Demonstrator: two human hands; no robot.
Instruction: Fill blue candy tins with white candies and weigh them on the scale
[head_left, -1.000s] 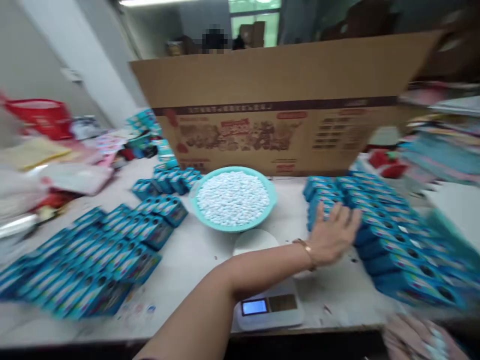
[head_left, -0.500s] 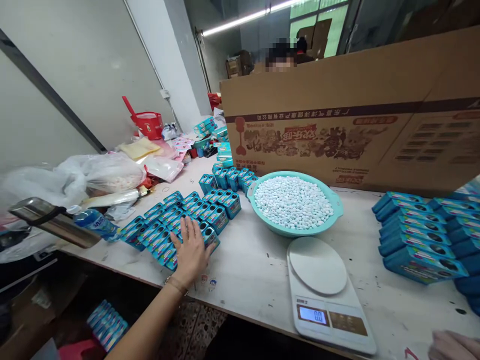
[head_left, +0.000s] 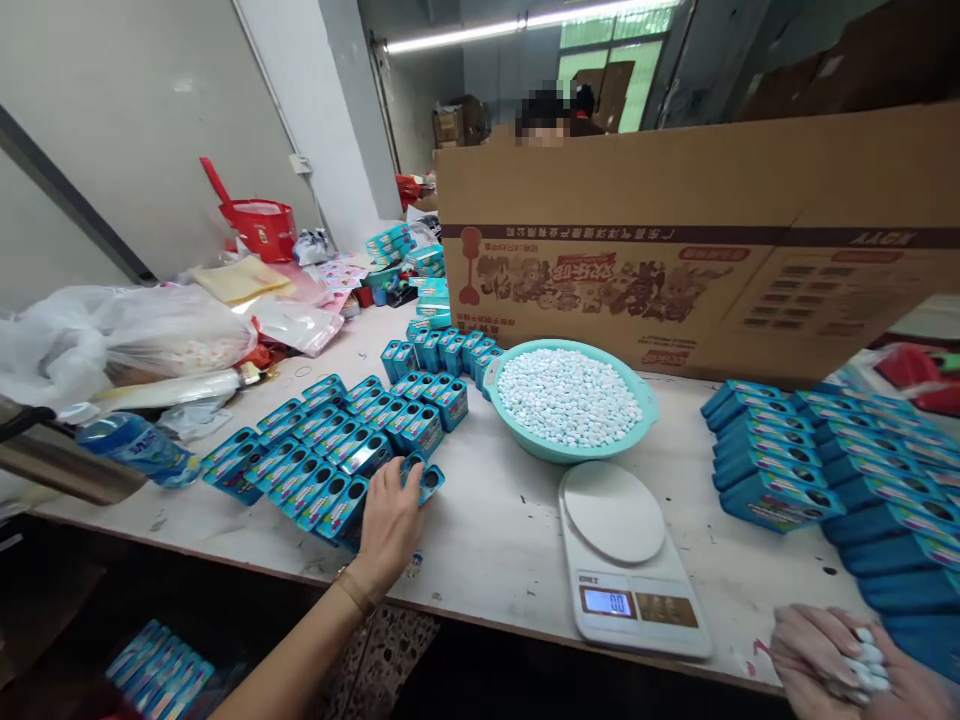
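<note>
My left hand is closed around a small blue box with a round dark hole in its top, at the near right corner of a block of such boxes. In the lower right corner my right hand is cupped, its fingers curled round several white and pale blue candies. Between the hands stands a white kitchen scale with a bare plate and a display reading 0.0. Just behind it, a turquoise bowl is full of the same small candies.
More blue boxes stand in rows on the right. A large cardboard carton walls off the back, with a person partly visible behind it. A bottle, a steel flask and plastic bags crowd the left side.
My left hand has closed on the corner box, its fingers no longer spread over the boxes. My right hand has come further into view, showing candies. The view has shifted to the right.
</note>
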